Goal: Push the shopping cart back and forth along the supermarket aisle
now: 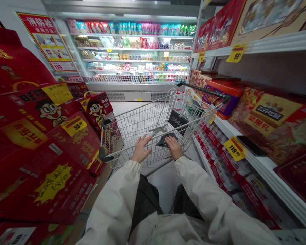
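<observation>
Fingers of L hand are loosely spread, thumb apart, at nr rim of cart; can't tell if they touch wire. R hand has fingers slightly parted, bent over dk item; can't tell if it's pinched. Item lies under R fingertips, to right of L hand, at cart's nr side. R hand hides part of it; shape & whether it's inside mesh unclear

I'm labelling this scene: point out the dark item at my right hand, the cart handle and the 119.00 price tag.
Dark item (163, 140): head view, its exposed left part.
Cart handle (204, 91): head view, middle of the bar.
Price tag (234, 148): head view, its printed face.
</observation>
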Tool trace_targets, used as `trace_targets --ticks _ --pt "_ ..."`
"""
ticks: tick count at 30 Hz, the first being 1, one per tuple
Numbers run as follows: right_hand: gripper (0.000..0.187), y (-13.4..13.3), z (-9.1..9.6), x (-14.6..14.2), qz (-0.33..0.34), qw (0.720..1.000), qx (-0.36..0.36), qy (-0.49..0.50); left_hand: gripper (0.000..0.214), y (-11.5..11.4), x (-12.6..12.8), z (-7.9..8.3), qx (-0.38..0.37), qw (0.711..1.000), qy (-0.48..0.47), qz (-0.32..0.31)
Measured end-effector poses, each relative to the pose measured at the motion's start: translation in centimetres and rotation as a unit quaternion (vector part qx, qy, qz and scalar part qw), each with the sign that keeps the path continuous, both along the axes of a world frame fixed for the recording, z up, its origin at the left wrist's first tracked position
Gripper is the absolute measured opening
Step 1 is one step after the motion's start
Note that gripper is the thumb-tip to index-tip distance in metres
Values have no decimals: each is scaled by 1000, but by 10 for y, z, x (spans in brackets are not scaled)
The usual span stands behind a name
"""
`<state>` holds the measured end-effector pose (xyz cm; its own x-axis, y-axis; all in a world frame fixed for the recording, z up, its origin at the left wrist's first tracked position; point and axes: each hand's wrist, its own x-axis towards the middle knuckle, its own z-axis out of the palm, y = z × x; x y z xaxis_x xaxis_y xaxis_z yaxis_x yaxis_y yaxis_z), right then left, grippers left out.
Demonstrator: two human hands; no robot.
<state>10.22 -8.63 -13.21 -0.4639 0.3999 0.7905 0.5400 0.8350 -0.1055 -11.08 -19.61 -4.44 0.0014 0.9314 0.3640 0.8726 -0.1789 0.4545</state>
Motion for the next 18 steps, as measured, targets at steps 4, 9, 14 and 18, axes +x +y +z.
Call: trace_targets --ticks 4,9,14,18 --pt "66 -2 7 6 0 1000 3 11 68 -6 -4 0 6 1000 -4 -1" --pt "70 -2 3 8 -4 1000 -9 4 68 -14 -8 5 5 1000 -10 -9" --pt "72 -7 -1 14 5 1000 -11 0 70 -20 -11 11 -8 1000 -16 -13" --pt "71 -5 4 19 -20 999 -22 15 70 -22 -13 9 0 1000 -13 -6"
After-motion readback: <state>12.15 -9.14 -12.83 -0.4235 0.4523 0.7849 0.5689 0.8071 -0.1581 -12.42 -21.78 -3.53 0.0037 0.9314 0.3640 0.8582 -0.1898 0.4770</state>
